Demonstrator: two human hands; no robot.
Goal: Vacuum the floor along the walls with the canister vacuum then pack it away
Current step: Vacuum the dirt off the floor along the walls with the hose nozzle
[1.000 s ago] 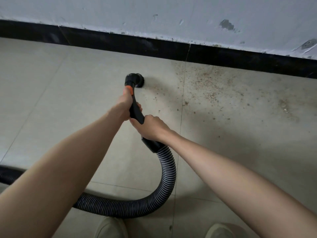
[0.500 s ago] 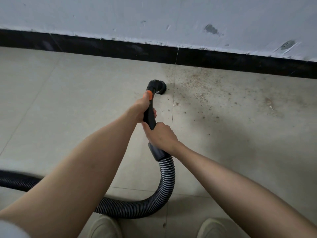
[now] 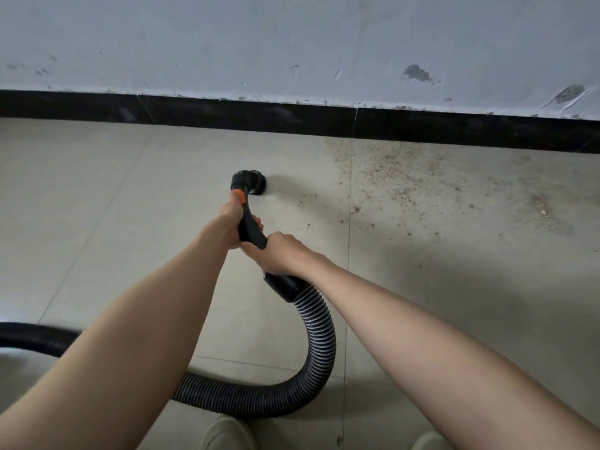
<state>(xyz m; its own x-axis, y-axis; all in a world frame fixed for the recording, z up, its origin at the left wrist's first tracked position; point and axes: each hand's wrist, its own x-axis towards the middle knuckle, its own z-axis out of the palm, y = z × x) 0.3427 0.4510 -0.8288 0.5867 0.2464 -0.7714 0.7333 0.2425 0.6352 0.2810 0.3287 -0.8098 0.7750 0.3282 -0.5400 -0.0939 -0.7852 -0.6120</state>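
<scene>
Both hands were wrapped tight round the black handle (image 3: 250,227), the left hand (image 3: 229,224) high by the orange tab (image 3: 239,196), the right hand (image 3: 279,253) low at the cuff. The nozzle (image 3: 252,182) sat on the floor (image 3: 113,206), short of the skirting (image 3: 227,113). The grit (image 3: 409,180) lay well to its right, close to the wall, so a pass at that distance would likely miss the edge. The ribbed hose (image 3: 319,345) looped back by the shoes (image 3: 224,431) and could catch a foot. It looked stiff, springy, dusty.
</scene>
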